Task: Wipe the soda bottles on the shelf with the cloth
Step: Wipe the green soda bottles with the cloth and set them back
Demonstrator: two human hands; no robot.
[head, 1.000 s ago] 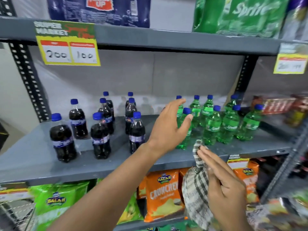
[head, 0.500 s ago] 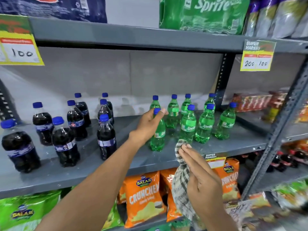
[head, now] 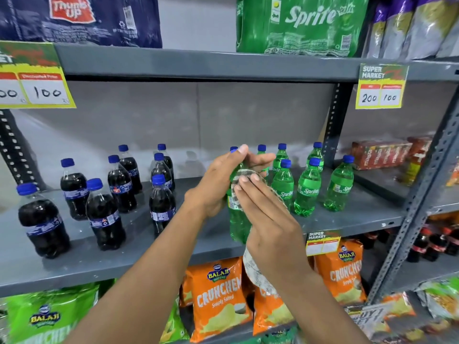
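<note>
Centre of frame we see the left hand wrapped round a green Sprite bottle – held in front of the grey shelf. Right hand presses the checked cloth flat against it, fingers together.

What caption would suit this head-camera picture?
Left hand holds a green soda bottle while the right hand wipes it with a checked cloth.

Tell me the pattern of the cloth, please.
Checked, dark lines on white cloth, seen in the head view.
</note>
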